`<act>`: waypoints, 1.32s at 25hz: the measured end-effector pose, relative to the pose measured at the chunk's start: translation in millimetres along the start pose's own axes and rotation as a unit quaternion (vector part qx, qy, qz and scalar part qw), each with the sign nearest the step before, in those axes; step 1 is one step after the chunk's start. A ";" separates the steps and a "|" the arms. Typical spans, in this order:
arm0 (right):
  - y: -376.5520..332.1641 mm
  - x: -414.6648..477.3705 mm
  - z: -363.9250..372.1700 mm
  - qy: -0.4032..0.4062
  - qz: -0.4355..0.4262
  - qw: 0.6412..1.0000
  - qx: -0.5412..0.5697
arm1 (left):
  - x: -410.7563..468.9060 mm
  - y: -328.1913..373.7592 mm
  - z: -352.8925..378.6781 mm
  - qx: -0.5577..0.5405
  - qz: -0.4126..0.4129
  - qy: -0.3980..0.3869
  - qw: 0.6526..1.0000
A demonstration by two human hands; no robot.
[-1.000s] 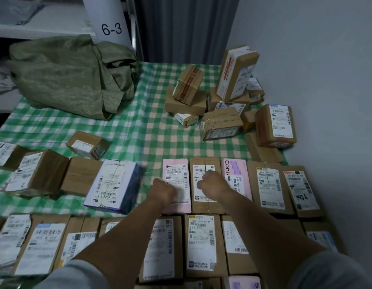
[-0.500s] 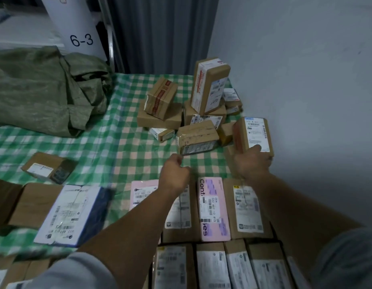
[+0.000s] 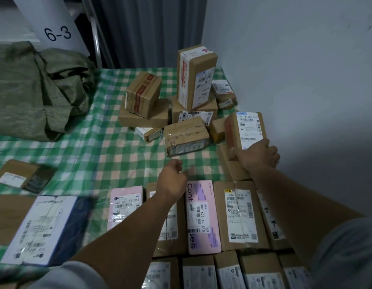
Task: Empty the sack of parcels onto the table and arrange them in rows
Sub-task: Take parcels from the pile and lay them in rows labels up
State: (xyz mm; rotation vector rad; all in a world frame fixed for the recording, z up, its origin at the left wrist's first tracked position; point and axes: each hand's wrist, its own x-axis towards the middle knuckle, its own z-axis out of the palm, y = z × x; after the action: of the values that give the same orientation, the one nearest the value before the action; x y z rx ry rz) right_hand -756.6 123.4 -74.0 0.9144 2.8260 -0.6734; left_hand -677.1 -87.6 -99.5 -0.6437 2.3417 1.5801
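My right hand [image 3: 256,155] grips the near end of a brown parcel with a white label [image 3: 246,128], at the right edge of the loose pile [image 3: 187,113] of cardboard parcels. My left hand [image 3: 172,180] hovers with loosely curled fingers over the checked tablecloth [image 3: 110,147], holding nothing, just beyond a row of laid-out parcels. That row includes a pink parcel [image 3: 202,215] and a brown labelled parcel [image 3: 240,213]. The crumpled green sack [image 3: 34,88] lies at the back left.
A second row of labelled parcels [image 3: 228,272] runs along the near edge. A blue-and-white parcel [image 3: 45,228] and a small brown box [image 3: 24,176] lie at the left. A grey wall [image 3: 306,80] borders the table on the right. A "6-3" sign [image 3: 57,34] stands behind the sack.
Both hands left the row of parcels and moved forward. My right hand reached to the right and took hold of the labelled brown parcel; my left hand rose over the cloth.
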 end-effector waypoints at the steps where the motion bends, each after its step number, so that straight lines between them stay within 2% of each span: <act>1: 0.7 2.1 0.7 -0.001 0.004 1.000 -0.001 | 0.5 -1.9 -0.4 -0.007 -0.001 0.001 1.000; 8: -2.1 -12.1 -9.2 0.014 0.010 1.000 0.016 | -10.9 -11.1 -20.4 -0.046 -0.019 0.031 0.998; 14: -18.5 -69.9 -24.8 0.016 0.011 0.997 0.078 | -48.3 -14.2 -58.1 -0.049 -0.017 0.037 0.998; 19: -57.0 -159.6 -16.9 -0.031 -0.005 0.991 0.132 | -85.3 -44.5 -127.4 -0.014 -0.009 0.082 0.996; 24: -95.8 -252.7 9.2 -0.119 -0.040 0.983 0.133 | -113.3 -91.1 -201.0 0.014 -0.047 0.139 0.989; 29: -119.8 -336.4 52.2 -0.199 -0.075 0.972 0.102 | -127.2 -140.9 -256.8 0.094 -0.099 0.172 0.976; 33: -120.5 -369.2 89.5 -0.220 -0.077 0.972 0.040 | -128.5 -166.5 -274.1 0.115 -0.124 0.189 0.967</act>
State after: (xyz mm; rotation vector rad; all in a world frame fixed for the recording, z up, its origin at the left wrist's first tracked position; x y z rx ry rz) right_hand -529.0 -200.3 -26.7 0.4800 2.4983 -0.8880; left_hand -472.2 -364.7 -74.1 -1.2148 2.5273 1.1348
